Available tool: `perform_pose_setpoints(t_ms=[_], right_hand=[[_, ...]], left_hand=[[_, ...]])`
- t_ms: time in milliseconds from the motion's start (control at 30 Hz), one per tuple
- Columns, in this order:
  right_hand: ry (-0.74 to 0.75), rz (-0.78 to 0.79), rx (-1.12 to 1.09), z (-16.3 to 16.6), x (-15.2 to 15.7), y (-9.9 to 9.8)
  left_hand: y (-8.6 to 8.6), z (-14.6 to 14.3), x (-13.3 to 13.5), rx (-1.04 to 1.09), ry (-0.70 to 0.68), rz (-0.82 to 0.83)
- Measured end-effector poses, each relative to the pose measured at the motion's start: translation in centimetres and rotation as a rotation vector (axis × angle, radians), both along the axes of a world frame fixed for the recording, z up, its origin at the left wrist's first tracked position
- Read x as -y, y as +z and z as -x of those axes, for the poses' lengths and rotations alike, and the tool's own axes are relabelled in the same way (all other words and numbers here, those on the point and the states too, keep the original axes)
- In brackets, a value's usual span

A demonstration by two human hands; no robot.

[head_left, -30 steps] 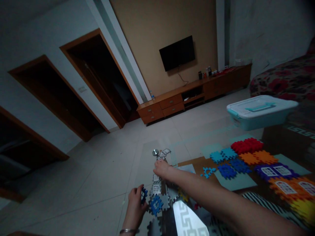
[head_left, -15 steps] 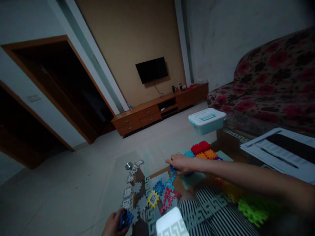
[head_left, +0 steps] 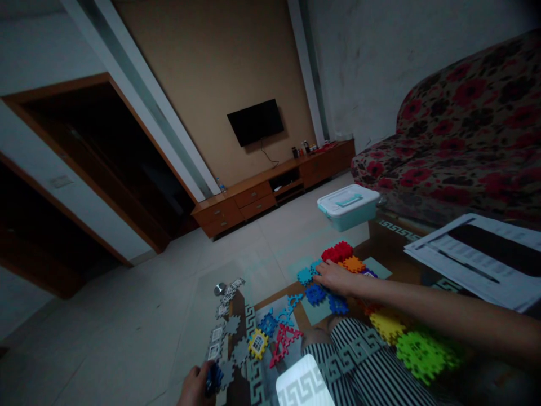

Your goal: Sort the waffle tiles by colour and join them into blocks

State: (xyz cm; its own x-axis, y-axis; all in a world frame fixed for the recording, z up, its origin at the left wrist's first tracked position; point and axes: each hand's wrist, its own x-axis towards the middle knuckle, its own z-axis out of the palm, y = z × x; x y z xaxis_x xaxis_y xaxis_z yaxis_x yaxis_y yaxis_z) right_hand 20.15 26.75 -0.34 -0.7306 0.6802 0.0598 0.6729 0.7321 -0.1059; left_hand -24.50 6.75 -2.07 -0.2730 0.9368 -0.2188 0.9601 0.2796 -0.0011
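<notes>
My left hand (head_left: pixel 195 387), low in the view, is closed around dark blue toothed plastic tiles (head_left: pixel 214 378). My right hand (head_left: pixel 333 278) reaches across the glass table, its fingers curled down at a small light blue tile (head_left: pixel 315 267); the fingertips are partly hidden. Another light blue tile (head_left: pixel 304 276) lies just left of it. Nearer to me are a dark blue tile (head_left: pixel 315 295) and a second blue tile (head_left: pixel 338 304). Red tiles (head_left: pixel 337 251) and orange tiles (head_left: pixel 353 264) sit beyond the right hand.
A yellow window tile (head_left: pixel 257 343), pink triangular frames (head_left: pixel 286 342) and grey tiles (head_left: pixel 232 325) lie on the left. Green tiles (head_left: pixel 425 355) and yellow tiles (head_left: pixel 387 324) are under my right forearm. A lidded box (head_left: pixel 349 210) and papers (head_left: pixel 477 259) stand farther off.
My right hand has moved right and back from the blue tiles to the light blue ones, uncovering a light blue and a dark blue tile. The left hand keeps its hold. The view has shifted slightly.
</notes>
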Motion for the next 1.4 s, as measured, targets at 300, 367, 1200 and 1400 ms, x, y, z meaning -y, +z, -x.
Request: perform_pose_setpoints(t_ms=[300, 367, 1200, 1400], right_hand=[[-0.158, 0.139, 0.166, 0.5, 5.5, 0.8], [-0.187, 0.159, 0.183, 0.6, 6.0, 0.8], [-0.015, 0.17, 0.163, -0.3, 7.2, -1.8], [-0.04, 0.161, 0.162, -0.7, 7.3, -2.5]], left_hand=[[2.2, -1.6, 0.1, 0.026, 0.095, -0.053], [3.0, -2.4, -0.4, 0.051, 0.079, -0.138], [3.2, -28.6, -17.0, 0.178, -0.473, -0.064], [3.0, -31.3, -18.1, 0.249, -0.546, -0.092]])
